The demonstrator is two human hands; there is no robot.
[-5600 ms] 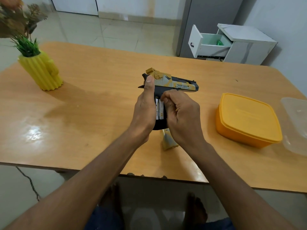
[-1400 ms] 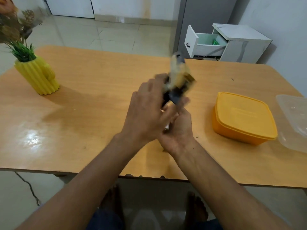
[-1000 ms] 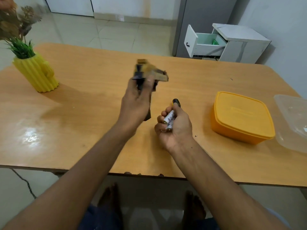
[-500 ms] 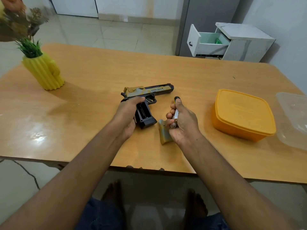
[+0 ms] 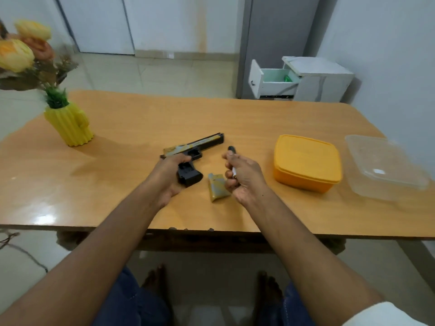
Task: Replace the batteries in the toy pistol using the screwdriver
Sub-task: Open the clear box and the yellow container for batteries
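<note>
The toy pistol (image 5: 193,150) lies on its side near the middle of the table (image 5: 131,128), muzzle toward the far right corner and black grip toward the near edge. My left hand (image 5: 168,177) rests against that grip, fingers loosely curled around its rear; I read this as a light hold, though how firmly it closes I cannot tell. The grip's side stands open, and the detached gold cover (image 5: 217,187) lies flat on the table just beside it, between my two hands. My right hand (image 5: 242,177) hovers over the cover, fingers curled round the screwdriver (image 5: 231,150), whose dark end projects past the knuckles toward the far edge; a pale cylindrical end shows among the fingers and is probably a battery (image 5: 234,171), but too little is visible to be sure. An orange lidded box (image 5: 307,161) sits toward the right edge with a clear tray (image 5: 386,168) beyond it, and a yellow vase (image 5: 68,125) stands at the far left. I judge the step in hand to be the exchange itself: compartment open, cells out. The next move calls for setting down what the right hand carries, fetching fresh cells, perhaps from the box, and seating them with correct polarity before refitting the cover.
</note>
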